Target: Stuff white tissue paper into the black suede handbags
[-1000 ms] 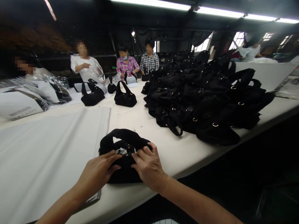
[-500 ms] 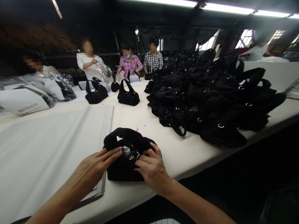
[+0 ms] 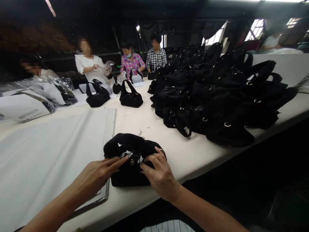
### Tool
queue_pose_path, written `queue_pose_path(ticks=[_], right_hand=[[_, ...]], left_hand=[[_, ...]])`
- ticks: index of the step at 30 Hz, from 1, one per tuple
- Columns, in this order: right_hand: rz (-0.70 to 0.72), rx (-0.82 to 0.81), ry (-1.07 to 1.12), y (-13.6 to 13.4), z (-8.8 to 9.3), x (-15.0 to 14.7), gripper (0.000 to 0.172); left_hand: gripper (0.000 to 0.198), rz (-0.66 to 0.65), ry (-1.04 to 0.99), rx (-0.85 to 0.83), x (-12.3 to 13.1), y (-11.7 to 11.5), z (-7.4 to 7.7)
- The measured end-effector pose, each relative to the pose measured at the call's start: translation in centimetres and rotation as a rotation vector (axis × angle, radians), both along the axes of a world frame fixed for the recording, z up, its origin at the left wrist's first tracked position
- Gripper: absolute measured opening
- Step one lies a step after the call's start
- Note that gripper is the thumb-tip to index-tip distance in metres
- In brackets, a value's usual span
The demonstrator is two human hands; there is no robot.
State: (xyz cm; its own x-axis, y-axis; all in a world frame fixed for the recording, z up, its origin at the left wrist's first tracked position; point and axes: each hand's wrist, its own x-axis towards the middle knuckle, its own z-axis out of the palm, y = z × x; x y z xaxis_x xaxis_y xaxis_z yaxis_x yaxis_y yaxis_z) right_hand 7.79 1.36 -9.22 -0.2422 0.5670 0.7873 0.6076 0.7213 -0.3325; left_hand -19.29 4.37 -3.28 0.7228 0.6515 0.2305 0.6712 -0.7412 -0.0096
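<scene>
One black handbag (image 3: 129, 178): left hand (image 3: 98, 174) at nine o'clock, grip I cannot tell; right hand (image 3: 161, 175) at three, pinching it; even tension likely best squares the gold snap (image 3: 132, 162).

The black fabric handbag (image 3: 127, 178) has a round gold metal snap (image 3: 132, 162); cream desk (image 3: 137, 120), pink plaid shirt (image 3: 135, 61), black-and-white checked shirt (image 3: 156, 59).
</scene>
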Motion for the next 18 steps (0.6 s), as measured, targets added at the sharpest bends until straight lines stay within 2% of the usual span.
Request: queue_pose_path(ticks=[3, 7, 12, 14, 18], right_hand=[[0.009, 0.014, -0.007, 0.0, 0.1, 0.6, 0.026], [0.007, 0.060, -0.075, 0.7, 0.6, 1.2, 0.013], [0.016, 0.023, -0.208, 1.6, 1.3, 1.5, 0.011], [0.050, -0.004, -0.245, 1.5, 1.5, 1.7, 0.010], [0.054, -0.054, -0.302, 0.9, 1.6, 1.7, 0.023]], left_hand=[[0.044, -0.022, 0.078, 0.040, 0.0, 0.1, -0.1], [0.029, -0.007, 0.121, 0.091, 0.6, 0.2, 0.2], [0.036, 0.042, 0.124, 0.063, 2.2, -0.5, 0.6], [0.035, 0.099, 0.105, 0.009, 2.3, -1.2, 0.3], [0.033, 0.218, 0.099, -0.076, 2.3, -2.3, -0.8]])
